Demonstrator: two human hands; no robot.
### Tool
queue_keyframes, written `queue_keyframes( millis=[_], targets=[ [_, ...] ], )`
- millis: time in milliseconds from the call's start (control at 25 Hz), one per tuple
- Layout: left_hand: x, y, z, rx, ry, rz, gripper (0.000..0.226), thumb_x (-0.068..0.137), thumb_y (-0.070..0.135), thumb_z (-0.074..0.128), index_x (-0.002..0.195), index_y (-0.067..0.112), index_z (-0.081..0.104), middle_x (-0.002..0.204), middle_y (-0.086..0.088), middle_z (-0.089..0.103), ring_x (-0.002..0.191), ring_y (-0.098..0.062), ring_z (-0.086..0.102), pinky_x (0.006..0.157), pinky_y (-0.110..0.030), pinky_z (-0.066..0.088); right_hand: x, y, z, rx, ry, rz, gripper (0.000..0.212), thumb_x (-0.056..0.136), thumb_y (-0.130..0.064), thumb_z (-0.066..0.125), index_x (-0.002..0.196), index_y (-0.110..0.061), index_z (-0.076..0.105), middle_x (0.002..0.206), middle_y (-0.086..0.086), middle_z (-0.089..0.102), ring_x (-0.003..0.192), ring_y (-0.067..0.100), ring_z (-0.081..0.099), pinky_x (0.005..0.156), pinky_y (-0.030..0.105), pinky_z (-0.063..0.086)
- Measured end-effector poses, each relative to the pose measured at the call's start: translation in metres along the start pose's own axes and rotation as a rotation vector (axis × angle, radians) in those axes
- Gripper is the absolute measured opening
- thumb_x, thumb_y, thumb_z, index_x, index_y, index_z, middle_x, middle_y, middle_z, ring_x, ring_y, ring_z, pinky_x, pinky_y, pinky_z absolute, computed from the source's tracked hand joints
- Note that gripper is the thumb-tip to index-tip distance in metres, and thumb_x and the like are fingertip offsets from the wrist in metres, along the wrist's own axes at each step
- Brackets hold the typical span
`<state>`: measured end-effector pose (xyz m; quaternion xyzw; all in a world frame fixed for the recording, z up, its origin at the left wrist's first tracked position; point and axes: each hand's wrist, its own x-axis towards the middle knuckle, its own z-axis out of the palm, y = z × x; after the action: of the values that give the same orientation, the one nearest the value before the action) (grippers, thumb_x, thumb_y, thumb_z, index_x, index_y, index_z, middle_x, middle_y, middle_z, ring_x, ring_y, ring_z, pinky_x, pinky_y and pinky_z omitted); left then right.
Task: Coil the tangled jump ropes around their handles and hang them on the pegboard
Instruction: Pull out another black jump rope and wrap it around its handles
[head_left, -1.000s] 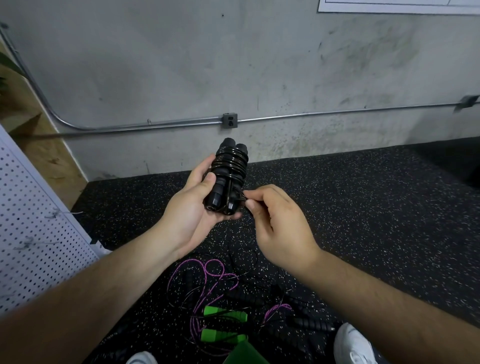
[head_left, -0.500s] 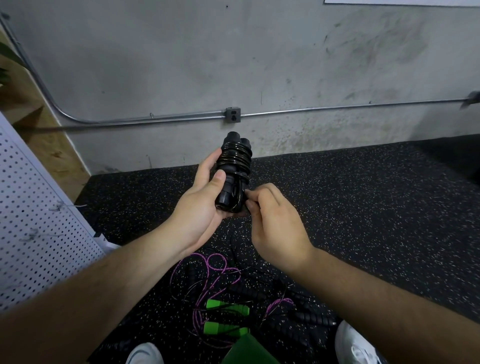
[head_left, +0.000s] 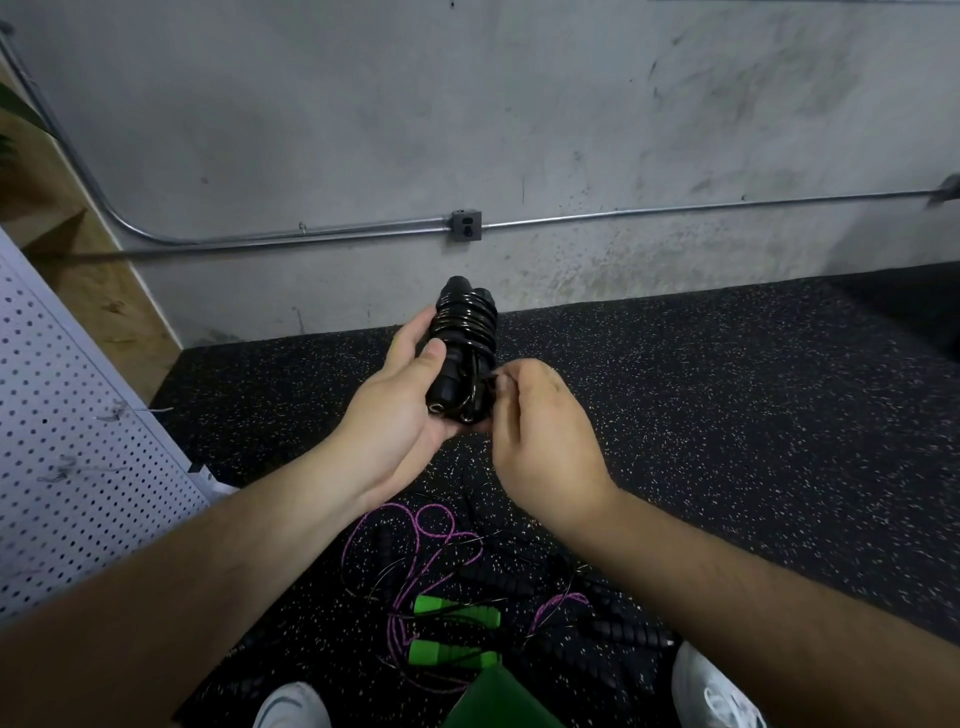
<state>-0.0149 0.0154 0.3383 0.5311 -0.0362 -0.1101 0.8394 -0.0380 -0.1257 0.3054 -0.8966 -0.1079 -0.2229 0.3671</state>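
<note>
Left hand (head_left: 395, 415) clamped round the coiled black jump rope (head_left: 465, 332), held up over the floor, right hand (head_left: 540, 436) pinching its loose end beside the handles, which looked best tucked tightly under a wrap before going to the pegboard (head_left: 78, 441).

Floor (head_left: 727, 415) is black speckled rubber. Btwn your white shoes (head_left: 293, 706) lies a tangle: purple rope (head_left: 415, 525), two green handles (head_left: 457, 610) side by side, black ribbed handles (head_left: 618, 631) just right of them. Pegboard (head_left: 78, 441) stands at the floor's left edge.
</note>
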Motion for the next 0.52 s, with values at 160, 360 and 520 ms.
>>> queue_keyframes(
  millis=[160, 360, 520],
  targets=[
    [0.0, 0.002, -0.002, 0.026, -0.002, 0.014, 0.042, 0.11, 0.018, 0.033, 0.147, 0.034, 0.043, 0.132, -0.009, 0.065, 0.109, -0.024, 0.071, 0.092, -0.053, 0.056, -0.008, -0.004, -0.004, 0.047, -0.046, -0.074, 0.018, 0.105, -0.017, 0.044, 0.111, -0.007, 0.057, 0.104, 0.0, 0.056, 0.085, 0.009, 0.054, 0.068, 0.015, 0.04],
    [-0.001, -0.002, -0.003, 0.081, -0.079, 0.006, 0.069, 0.089, -0.005, 0.038, 0.147, 0.033, 0.042, 0.135, -0.016, 0.06, 0.116, -0.027, 0.063, 0.077, -0.035, 0.059, -0.008, -0.004, -0.003, 0.088, 0.029, -0.093, 0.013, 0.102, -0.015, 0.05, 0.107, -0.009, 0.059, 0.102, -0.001, 0.056, 0.088, 0.01, 0.056, 0.073, 0.027, 0.048],
    [-0.003, -0.005, 0.0, -0.032, -0.131, 0.025, 0.075, 0.078, -0.004, 0.049, 0.147, 0.025, 0.043, 0.134, -0.016, 0.064, 0.124, -0.027, 0.062, 0.086, -0.03, 0.058, -0.002, -0.005, -0.007, 0.237, 0.144, -0.097, 0.011, 0.098, -0.011, 0.06, 0.104, -0.011, 0.07, 0.1, -0.006, 0.053, 0.091, 0.008, 0.057, 0.076, 0.028, 0.055]
  ],
)
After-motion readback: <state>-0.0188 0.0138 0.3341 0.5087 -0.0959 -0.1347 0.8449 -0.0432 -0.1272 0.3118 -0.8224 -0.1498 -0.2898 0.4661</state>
